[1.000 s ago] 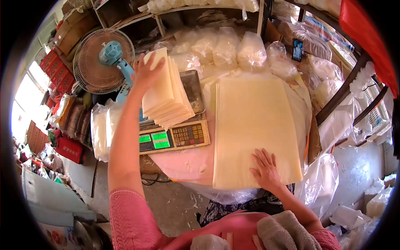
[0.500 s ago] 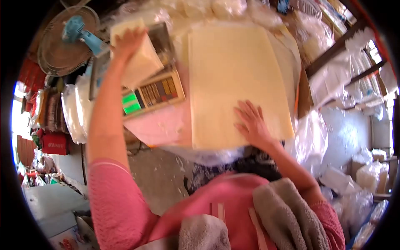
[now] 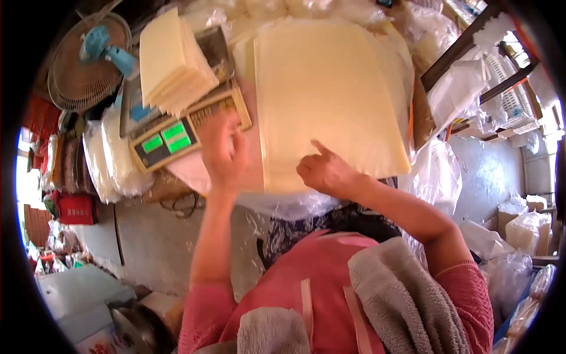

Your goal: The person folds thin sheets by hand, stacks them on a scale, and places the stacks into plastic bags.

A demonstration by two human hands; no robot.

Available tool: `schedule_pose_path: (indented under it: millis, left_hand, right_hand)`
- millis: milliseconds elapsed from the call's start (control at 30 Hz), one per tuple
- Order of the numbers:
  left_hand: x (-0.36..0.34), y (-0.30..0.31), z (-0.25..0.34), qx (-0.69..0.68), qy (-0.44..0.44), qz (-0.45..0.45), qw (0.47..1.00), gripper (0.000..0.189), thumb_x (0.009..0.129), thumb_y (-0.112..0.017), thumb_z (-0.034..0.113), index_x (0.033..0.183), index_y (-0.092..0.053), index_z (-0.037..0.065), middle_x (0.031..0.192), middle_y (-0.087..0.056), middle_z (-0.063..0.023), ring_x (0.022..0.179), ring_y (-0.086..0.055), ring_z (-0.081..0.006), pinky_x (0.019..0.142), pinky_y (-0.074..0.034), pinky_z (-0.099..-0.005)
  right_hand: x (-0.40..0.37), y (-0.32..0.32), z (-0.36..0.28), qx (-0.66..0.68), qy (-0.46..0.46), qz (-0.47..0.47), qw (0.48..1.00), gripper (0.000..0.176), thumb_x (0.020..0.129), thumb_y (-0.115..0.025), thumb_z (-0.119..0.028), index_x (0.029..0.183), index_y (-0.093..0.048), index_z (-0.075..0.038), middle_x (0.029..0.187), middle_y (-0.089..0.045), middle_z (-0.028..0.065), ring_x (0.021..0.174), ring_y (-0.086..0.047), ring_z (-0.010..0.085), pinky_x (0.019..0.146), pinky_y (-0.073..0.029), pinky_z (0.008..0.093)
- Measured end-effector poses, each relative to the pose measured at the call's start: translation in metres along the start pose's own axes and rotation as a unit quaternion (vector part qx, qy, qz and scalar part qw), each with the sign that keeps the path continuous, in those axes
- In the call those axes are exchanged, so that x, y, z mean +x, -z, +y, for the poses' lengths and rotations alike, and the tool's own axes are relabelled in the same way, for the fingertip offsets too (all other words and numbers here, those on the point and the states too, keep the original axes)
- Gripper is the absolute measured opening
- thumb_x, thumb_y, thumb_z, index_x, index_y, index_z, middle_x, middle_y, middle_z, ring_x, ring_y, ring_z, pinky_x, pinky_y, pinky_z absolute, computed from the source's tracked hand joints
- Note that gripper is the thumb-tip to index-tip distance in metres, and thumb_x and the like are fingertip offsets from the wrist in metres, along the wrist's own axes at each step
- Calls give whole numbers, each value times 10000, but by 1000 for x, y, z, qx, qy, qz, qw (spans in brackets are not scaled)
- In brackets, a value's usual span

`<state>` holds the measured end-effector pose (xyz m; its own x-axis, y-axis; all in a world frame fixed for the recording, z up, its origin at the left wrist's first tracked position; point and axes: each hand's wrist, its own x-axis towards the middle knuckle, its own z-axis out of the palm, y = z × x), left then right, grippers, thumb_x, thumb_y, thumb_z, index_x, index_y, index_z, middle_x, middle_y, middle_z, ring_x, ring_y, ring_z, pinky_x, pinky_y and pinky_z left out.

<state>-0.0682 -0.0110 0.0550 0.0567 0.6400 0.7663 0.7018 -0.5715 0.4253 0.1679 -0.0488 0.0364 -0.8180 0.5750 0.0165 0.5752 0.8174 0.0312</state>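
Observation:
On the table in front of me lies a wide stack of thin pale-yellow sheets [image 3: 330,88]. My right hand [image 3: 325,171] is over the near part of this stack, its index finger stretched out and the others bent, with nothing visible in it. Left of the stack, my left hand [image 3: 225,152] is in the air, blurred, thumb and fingers apart and nothing seen between them. It partly covers the front of a digital weighing scale [image 3: 163,140] with lit green displays. A folded bundle of the pale sheets [image 3: 174,62] rests on the scale's metal pan.
A fan [image 3: 89,62] stands at the back left, close to the scale. Plastic-wrapped packs [image 3: 115,153] hang or stand beside the table's left side. Clear plastic bags [image 3: 433,177] and a shelf rack [image 3: 471,50] are on the right.
My left hand has come off the folded bundle, leaving it on the scale, and moved back towards me. My right hand has shifted left, its fingers going from spread flat to partly bent.

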Motion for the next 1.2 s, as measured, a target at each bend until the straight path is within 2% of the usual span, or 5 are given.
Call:
schedule_pose_path:
  millis: [167, 600, 933, 1133, 1200]
  left_hand:
    - [-58, -22, 33, -136, 24, -302, 943, 248, 766, -584, 20, 1003, -656, 42, 996, -657, -150, 938, -623, -324, 833, -508, -399]
    - [-64, -61, 56, 44, -19, -445, 894, 628, 881, -514, 527, 1398, -421, 182, 1513, -188, -199, 1373, -114, -486, 1068, -129, -646]
    - [-28, -53, 29, -135, 88, -78, 984, 652, 786, -691, 175, 1347, -409, -1, 1356, -453, -209, 1310, -382, -336, 1084, -303, -433]
    - [-37, -34, -15, -232, 82, -334, 910, 156, 816, -558, -48, 929, -648, 9, 974, -680, -116, 975, -639, -226, 961, -432, -376]
    - [-35, -30, -15, -313, 212, -333, 864, 183, 812, -544, -79, 935, -647, 10, 944, -683, -89, 930, -639, -181, 896, -470, -337]
  right_hand:
    - [-20, 53, 50, 435, -328, 169, 822, 352, 825, -670, -217, 1073, -600, 23, 1106, -630, 88, 996, -608, 208, 907, -466, 365]
    - [-57, 153, 81, 46, -246, 280, 927, 507, 734, -497, 49, 1232, -535, -41, 1111, -632, 106, 911, -639, 260, 741, -529, 358]
    - [-89, 78, 9, 94, -132, 109, 981, 414, 817, -521, -87, 1224, -509, -18, 1110, -601, 127, 893, -637, 258, 738, -530, 355]
    - [-134, 93, 65, 633, -155, 100, 751, 272, 944, -511, -75, 1196, -611, -81, 1197, -634, 64, 1101, -593, 192, 955, -448, 291]
    - [-153, 93, 95, 402, -237, 85, 880, 401, 824, -461, 78, 1165, -626, -55, 1200, -623, 128, 1145, -572, 254, 968, -446, 333]
